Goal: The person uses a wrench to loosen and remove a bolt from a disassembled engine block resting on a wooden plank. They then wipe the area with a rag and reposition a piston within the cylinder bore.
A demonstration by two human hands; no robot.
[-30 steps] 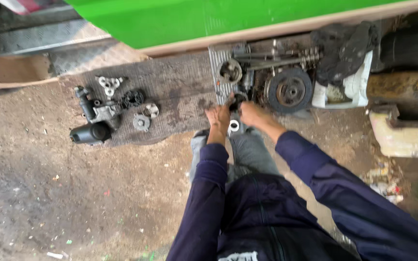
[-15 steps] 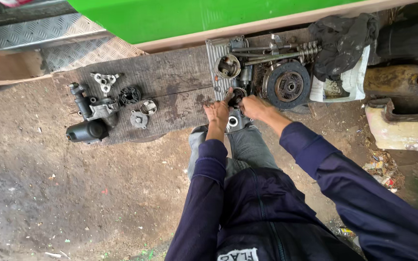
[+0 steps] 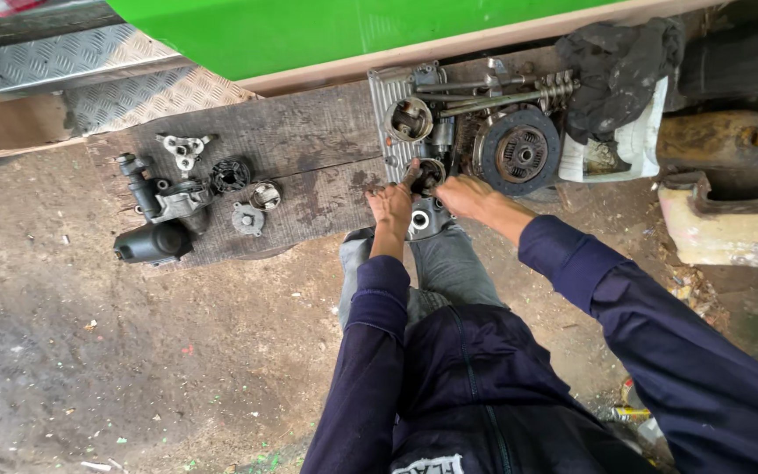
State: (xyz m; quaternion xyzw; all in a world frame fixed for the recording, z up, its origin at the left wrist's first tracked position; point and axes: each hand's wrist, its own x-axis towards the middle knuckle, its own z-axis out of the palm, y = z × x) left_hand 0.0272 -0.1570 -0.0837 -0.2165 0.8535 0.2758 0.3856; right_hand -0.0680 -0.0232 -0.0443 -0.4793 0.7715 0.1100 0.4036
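Note:
I crouch over a dark wooden board (image 3: 309, 149) laid on the dirt. My left hand (image 3: 390, 204) and my right hand (image 3: 464, 195) both grip a small round metal engine part (image 3: 429, 175) at the board's near edge, just above a grey metal casing (image 3: 427, 219) by my knees. My left fingers pinch a thin piece on top of the round part. Beyond my hands lie a finned cylinder block (image 3: 405, 118), long bolts with springs (image 3: 502, 92) and a round clutch disc (image 3: 519, 151).
On the board's left lie a black motor-like unit (image 3: 153, 241), a gear (image 3: 231, 174), a piston (image 3: 264, 195) and small brackets (image 3: 184, 149). A black rag (image 3: 620, 61) covers a white box at right. A green panel (image 3: 353, 31) and chequer plate (image 3: 107, 70) run behind.
The view has drifted slightly, so the board sits lower and to the right. My hands stay on the same round part, with only small finger movement.

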